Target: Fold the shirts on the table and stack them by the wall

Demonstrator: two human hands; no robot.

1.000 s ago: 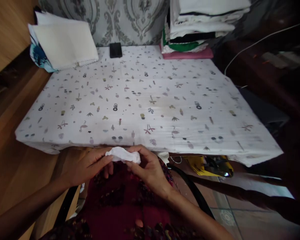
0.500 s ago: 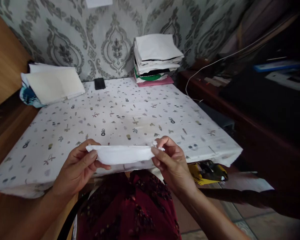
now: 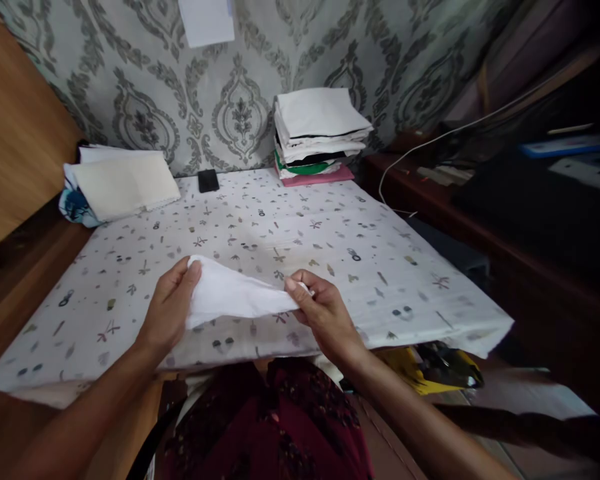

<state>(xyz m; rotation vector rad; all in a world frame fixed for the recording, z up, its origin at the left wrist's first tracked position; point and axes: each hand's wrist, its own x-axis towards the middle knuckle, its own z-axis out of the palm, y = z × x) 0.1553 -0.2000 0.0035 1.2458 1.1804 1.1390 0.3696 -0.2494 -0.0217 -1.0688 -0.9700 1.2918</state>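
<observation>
A small white cloth (image 3: 235,293) is stretched between my two hands, above the near part of the table. My left hand (image 3: 173,303) is closed on its wider end, thumb on top. At the narrow, bunched end, my right hand (image 3: 323,310) pinches the fabric between thumb and fingers. The cloth tapers from left to right, and its lower edge hangs loose on the left. Under it lies a white tablecloth (image 3: 260,243) with small printed figures.
A stack of folded fabric (image 3: 320,133) stands at the back right by the wall. Folded cream cloth (image 3: 130,183) lies at the back left, beside a small black item (image 3: 209,181). A white cable (image 3: 430,143) runs along the right. Something yellow and black (image 3: 430,367) sits below the table's right edge.
The cloth went from a level folded strip to a tapering shape, wider at my left hand. My left hand has risen and turned. The view has shifted slightly.
</observation>
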